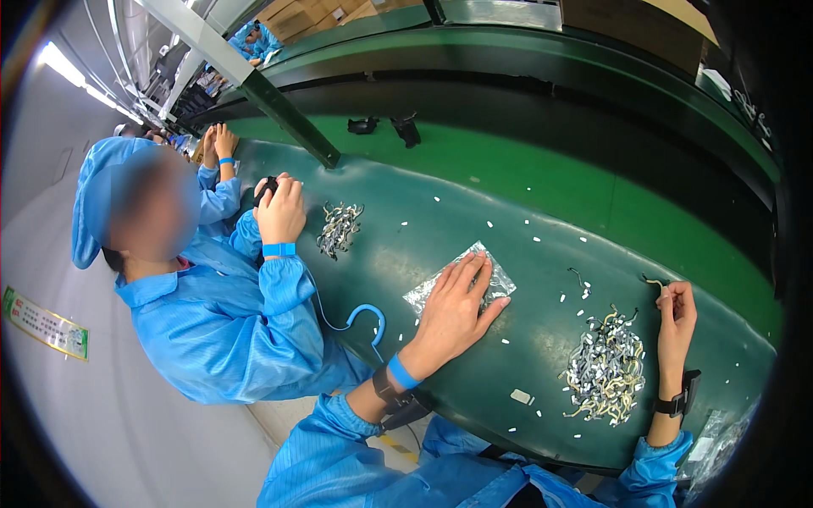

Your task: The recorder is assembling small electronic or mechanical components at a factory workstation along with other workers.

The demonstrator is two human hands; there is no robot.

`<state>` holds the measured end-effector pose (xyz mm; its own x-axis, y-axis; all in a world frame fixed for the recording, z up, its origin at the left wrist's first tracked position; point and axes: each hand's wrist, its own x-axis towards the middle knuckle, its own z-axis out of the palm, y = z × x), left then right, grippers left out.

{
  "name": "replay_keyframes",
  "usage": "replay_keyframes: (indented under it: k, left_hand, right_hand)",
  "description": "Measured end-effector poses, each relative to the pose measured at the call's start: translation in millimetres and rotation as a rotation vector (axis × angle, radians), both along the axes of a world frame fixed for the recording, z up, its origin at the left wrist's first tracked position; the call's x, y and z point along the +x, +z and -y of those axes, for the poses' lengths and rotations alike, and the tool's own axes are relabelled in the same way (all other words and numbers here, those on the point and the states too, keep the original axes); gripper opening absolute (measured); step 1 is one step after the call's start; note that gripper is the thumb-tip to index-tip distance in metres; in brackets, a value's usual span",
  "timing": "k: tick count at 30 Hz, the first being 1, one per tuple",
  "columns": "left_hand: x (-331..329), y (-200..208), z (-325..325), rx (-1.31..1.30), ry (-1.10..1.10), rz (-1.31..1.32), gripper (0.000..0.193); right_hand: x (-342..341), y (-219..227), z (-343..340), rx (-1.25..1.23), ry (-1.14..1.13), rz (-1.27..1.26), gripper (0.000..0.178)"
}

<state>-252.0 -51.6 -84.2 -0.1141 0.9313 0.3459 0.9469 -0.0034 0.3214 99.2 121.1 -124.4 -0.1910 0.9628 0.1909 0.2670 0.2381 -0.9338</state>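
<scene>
My left hand lies with fingers stretched out on a clear plastic bag, pressing it to the green table mat. What the bag holds under my palm is hidden. At the right, the fingers of my right hand pinch a short yellowish wire, whose end sticks out to the left. Left of that wrist sits a heap of short wires, grey, black and yellowish, with small white pieces among them. A few loose dark wires lie behind the heap.
Small white bits are scattered over the mat. A co-worker in blue at the left holds a black part beside a smaller wire heap. Black parts rest on the green belt. A post rises at the table's far edge.
</scene>
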Motion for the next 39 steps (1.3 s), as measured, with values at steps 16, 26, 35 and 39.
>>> replay_keyframes:
  k: [16, 26, 35, 39]
  left_hand:
    - [-7, 6, 8, -0.087, -0.080, 0.025, 0.052]
    - [-11, 14, 10, -0.260, -0.188, -0.032, 0.053]
    - [-22, 14, 18, -0.330, -0.228, -0.077, 0.054]
    - [-23, 12, 17, -0.318, -0.233, -0.078, 0.055]
  right_hand:
    - [-2, 5, 2, 0.026, -0.008, -0.009, 0.013]
    - [1, 4, 2, 0.062, 0.002, -0.018, 0.014]
    - [-9, 3, 5, 0.076, 0.000, 0.016, 0.012]
    - [-13, 7, 3, 0.095, -0.007, 0.005, 0.011]
